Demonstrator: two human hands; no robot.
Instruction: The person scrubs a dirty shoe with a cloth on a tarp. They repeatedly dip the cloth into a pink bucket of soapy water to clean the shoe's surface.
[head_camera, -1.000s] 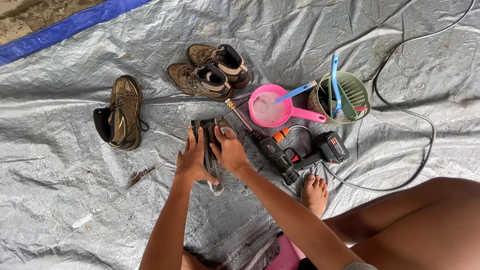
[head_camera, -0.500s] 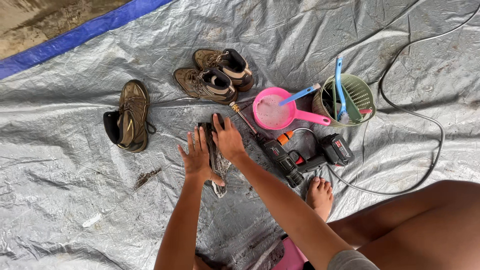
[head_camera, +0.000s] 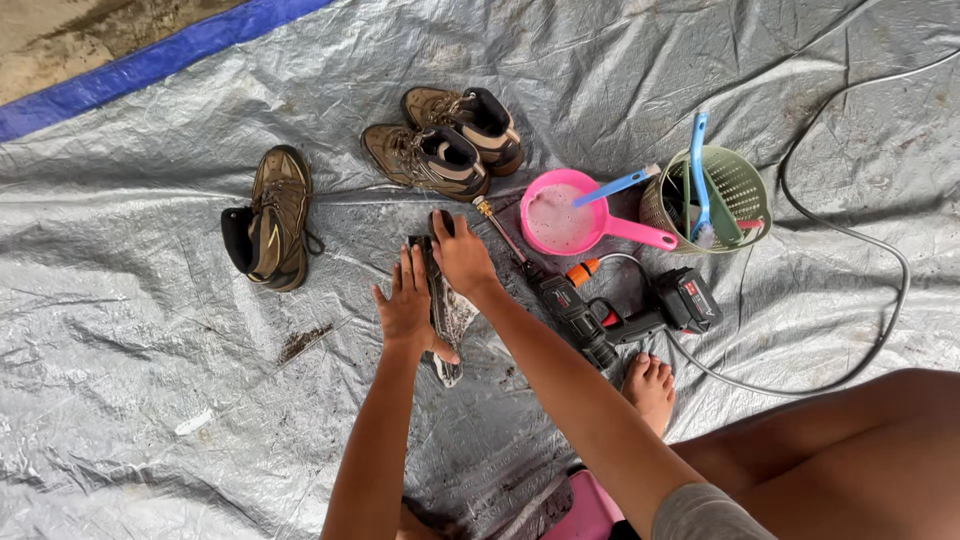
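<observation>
A muddy boot (head_camera: 445, 312) lies sole-side toward me on the grey tarp, between my two hands. My left hand (head_camera: 405, 305) presses flat against its left side, fingers spread. My right hand (head_camera: 462, 255) covers the boot's far end, fingers curled over it. Most of the boot is hidden under the hands.
A single brown boot (head_camera: 272, 215) lies to the left; a pair of brown boots (head_camera: 445, 140) stands beyond. A cordless spray gun (head_camera: 600, 315) with hose, a pink scoop (head_camera: 565, 220) of soapy water and a green basket (head_camera: 715, 200) of brushes sit to the right. My bare foot (head_camera: 650, 385) rests near the gun.
My left hand has shifted slightly down the boot's side and my right hand has slid toward its far end; the view has drifted a little.
</observation>
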